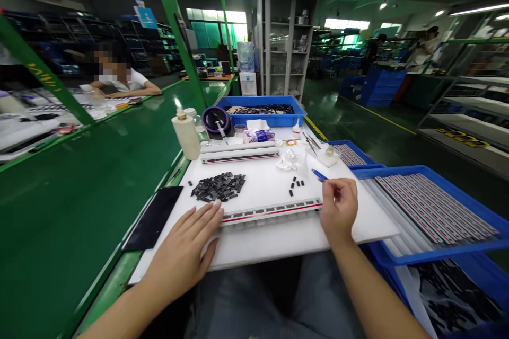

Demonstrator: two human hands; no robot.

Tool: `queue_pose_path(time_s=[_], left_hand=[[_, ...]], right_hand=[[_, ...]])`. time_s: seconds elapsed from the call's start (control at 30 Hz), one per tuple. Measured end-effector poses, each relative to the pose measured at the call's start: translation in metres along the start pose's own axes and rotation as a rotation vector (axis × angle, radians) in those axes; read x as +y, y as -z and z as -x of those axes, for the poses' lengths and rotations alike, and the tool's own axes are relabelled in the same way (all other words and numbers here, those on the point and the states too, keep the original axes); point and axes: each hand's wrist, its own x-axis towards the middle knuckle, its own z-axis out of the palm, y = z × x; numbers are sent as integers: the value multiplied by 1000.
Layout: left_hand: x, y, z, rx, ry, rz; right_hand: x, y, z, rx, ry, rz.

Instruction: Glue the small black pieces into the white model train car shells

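"Black chips (218, 188) pile near the counter's (369, 222) left edge, cream bottle (186, 136) beyond."

"Blue tray (270, 121) at the far edge. Grip?"

"Left hand (185, 246) lies flat on the striped bar (274, 212); right hand (341, 211) curls at its right end, whether clamped I can't tell."

"The bar lies between them, near the front edge."

Looks forward and down from head height, close over the left hand (186, 243), right hand (340, 212) and bench (258, 246), with the lap (234, 304) at the bottom edge, reaching a grey cabinet (281, 45) well beyond and, dimly at far left, probably shelving (66, 29).
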Motion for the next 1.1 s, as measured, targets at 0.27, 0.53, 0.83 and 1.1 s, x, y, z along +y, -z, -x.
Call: queue_pose_path(time_s=[0.27, 0.53, 0.83, 1.1], left_hand=[[-3, -20, 4, -86, 209, 235], [-14, -25, 2, -33, 191, 344], [-21, -18, -2, -116, 6, 126], [-19, -31, -9, -103, 107, -63]], right_hand=[[-82, -74, 81, -741, 531, 9], [-75, -99, 102, -756, 576, 181], [-14, -36, -20, -166, 169, 113], [73, -44, -90, -519, -151, 231]])
